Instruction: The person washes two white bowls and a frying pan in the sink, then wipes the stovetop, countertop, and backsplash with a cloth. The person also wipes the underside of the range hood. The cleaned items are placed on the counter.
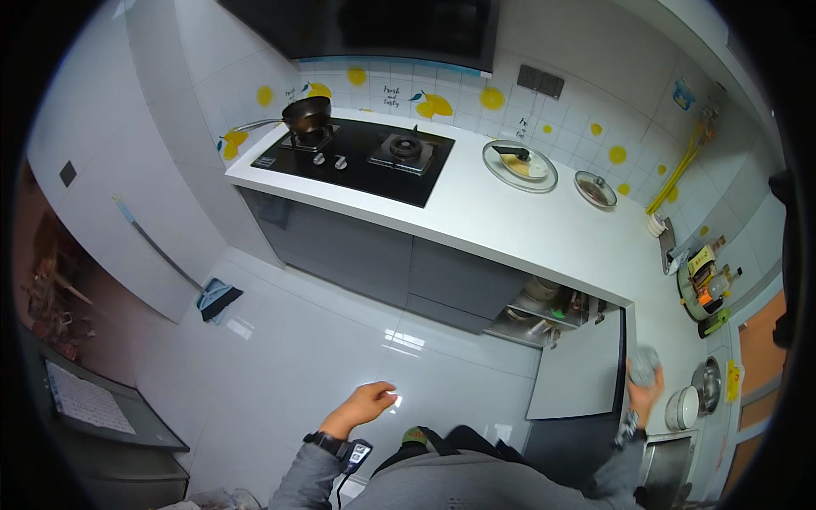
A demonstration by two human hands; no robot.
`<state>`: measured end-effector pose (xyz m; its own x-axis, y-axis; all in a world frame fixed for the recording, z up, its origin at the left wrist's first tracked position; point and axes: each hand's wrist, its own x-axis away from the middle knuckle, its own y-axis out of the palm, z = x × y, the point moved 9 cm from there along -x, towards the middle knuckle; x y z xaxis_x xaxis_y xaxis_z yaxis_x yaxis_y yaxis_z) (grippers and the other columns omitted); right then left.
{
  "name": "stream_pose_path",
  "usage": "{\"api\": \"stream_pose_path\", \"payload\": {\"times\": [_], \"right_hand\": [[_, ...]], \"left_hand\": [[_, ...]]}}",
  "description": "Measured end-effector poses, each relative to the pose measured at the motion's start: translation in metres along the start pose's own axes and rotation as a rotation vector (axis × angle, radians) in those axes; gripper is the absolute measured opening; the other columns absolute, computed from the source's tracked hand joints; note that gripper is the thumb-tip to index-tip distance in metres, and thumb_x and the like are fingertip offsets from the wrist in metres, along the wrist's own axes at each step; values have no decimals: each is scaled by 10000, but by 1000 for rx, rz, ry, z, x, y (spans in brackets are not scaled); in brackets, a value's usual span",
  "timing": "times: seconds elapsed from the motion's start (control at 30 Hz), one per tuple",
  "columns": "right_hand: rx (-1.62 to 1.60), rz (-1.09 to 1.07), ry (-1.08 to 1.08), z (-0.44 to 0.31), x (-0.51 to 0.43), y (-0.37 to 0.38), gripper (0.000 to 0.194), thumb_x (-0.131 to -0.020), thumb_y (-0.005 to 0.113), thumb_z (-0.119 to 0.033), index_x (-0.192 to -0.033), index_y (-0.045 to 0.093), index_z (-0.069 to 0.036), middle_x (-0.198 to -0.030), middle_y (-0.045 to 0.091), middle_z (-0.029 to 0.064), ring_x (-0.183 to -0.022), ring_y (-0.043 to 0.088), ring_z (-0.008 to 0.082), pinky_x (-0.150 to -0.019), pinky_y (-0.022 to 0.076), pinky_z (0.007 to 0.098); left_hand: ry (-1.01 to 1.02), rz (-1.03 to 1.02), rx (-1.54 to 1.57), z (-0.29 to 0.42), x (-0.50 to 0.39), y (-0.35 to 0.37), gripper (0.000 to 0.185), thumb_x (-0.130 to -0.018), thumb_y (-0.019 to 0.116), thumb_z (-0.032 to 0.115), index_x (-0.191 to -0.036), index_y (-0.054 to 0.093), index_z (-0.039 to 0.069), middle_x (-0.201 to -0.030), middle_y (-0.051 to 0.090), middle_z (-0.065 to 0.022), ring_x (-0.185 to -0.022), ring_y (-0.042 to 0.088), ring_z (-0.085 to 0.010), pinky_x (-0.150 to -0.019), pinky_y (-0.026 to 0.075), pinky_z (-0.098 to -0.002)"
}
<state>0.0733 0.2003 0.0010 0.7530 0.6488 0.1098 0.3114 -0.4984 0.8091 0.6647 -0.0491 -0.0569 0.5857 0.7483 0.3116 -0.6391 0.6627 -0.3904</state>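
Observation:
My right hand (646,394) is raised at the right, near the counter edge and above the sink side. It grips a pale grey-green object (645,364), blurred, possibly a cloth or scrubber. A white bowl stack (682,408) and a steel basin (707,386) stand on the counter beside that hand. Below it, a grey cabinet door (577,373) hangs open, showing shelves (542,306) with pots and other kitchenware. My left hand (363,406) hovers over the tiled floor with loosely curled fingers and nothing visible in it.
On the white countertop (510,223) sit a gas hob (363,159) with a wok (307,115), a glass lid (521,167), a lidded dish (596,189) and a condiment tray (701,293). A broom with dustpan (217,299) leans at left. A sink (666,465) lies lower right.

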Motion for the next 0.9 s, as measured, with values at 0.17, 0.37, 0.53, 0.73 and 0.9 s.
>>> {"api": "stream_pose_path", "payload": {"times": [0.17, 0.37, 0.53, 0.73, 0.9], "right_hand": [[-138, -112, 281, 202, -65, 198, 481, -797, 554, -247, -1166, 426, 34, -1227, 444, 222, -1175, 397, 350, -992, 294, 529], [-84, -328, 620, 395, -112, 331, 370, -797, 517, -170, -1126, 484, -5, -1133, 529, 165, -1044, 518, 321, -917, 390, 507], [28, -221, 688, 516, -180, 362, 390, -784, 486, -109, -1156, 465, 7, -1143, 521, 172, -1053, 513, 319, -934, 401, 453], [674, -640, 368, 643, -223, 450, 480, -760, 571, -102, -1215, 443, -18, -1106, 543, 89, -1015, 506, 190, -884, 382, 304], [1475, -996, -385, 727, -205, 538, 620, -734, 620, -264, -1244, 380, -5, -1262, 380, 215, -1154, 396, 349, -949, 349, 379]], "left_hand": [[-182, 182, 157, -61, 30, -44, 289, -829, 579, 179, -1048, 561, -9, -853, 630, -82, -779, 590, -149, -693, 468, -256], [-348, 405, 371, -103, 33, -100, 262, -834, 561, 137, -1041, 551, -24, -821, 625, -77, -778, 598, -151, -670, 480, -264], [-480, 570, 520, -118, 2, -149, 281, -834, 556, 140, -1050, 542, -38, -802, 623, -73, -755, 595, -137, -655, 469, -255], [-485, 599, 231, -109, -58, -220, 251, -837, 552, 123, -1030, 544, -38, -807, 618, -80, -739, 581, -137, -654, 467, -259], [-503, 649, 377, -115, -81, -249, 264, -813, 593, 126, -1014, 563, -43, -739, 592, -37, -669, 519, -92, -631, 431, -226]]}}
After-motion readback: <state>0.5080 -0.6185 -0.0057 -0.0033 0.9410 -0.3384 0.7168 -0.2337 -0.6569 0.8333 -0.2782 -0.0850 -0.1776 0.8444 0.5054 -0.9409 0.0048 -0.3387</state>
